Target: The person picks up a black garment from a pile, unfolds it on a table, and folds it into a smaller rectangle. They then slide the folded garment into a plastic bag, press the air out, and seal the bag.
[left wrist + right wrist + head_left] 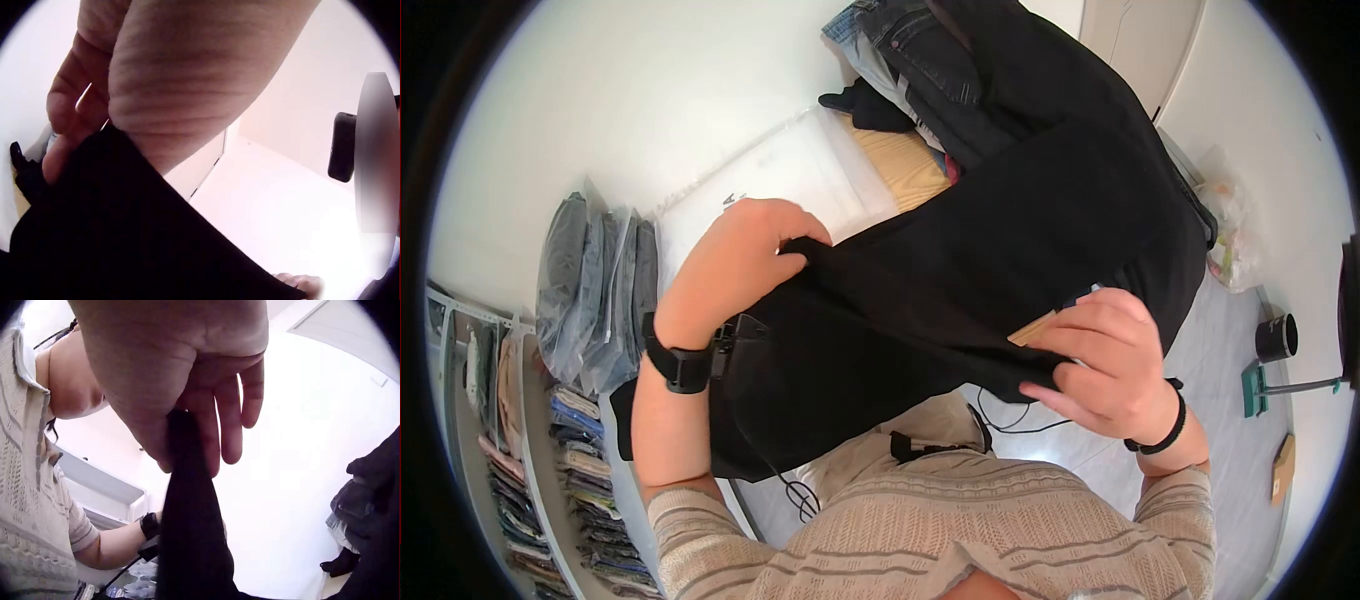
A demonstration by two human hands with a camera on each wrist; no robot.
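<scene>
The left hand (745, 255) is pinching an edge of the black cloth (1020, 210) between its thumb and fingers. The right hand (1105, 360) is grasping another edge of it, nearer and to the right; the right wrist view is showing the cloth hanging from between that thumb and forefinger, with the other fingers lying apart from it. The cloth is stretching in front of the person, from the near left across to the right, and is sagging in folds between the two hands. A brown tag (1032, 328) is lying against it, just beside the right fingers; whether they are touching it, I cannot tell.

Beyond the cloth, a white bag (785, 165) is lying on a wooden table (900, 168), and jeans (935, 55) are resting at the far side. On the left, bagged clothes (585, 290) are standing near the left forearm, and a shelf (537, 410) is holding folded clothes (585, 465). On the right, a black pot (1277, 338) is standing by the wall.
</scene>
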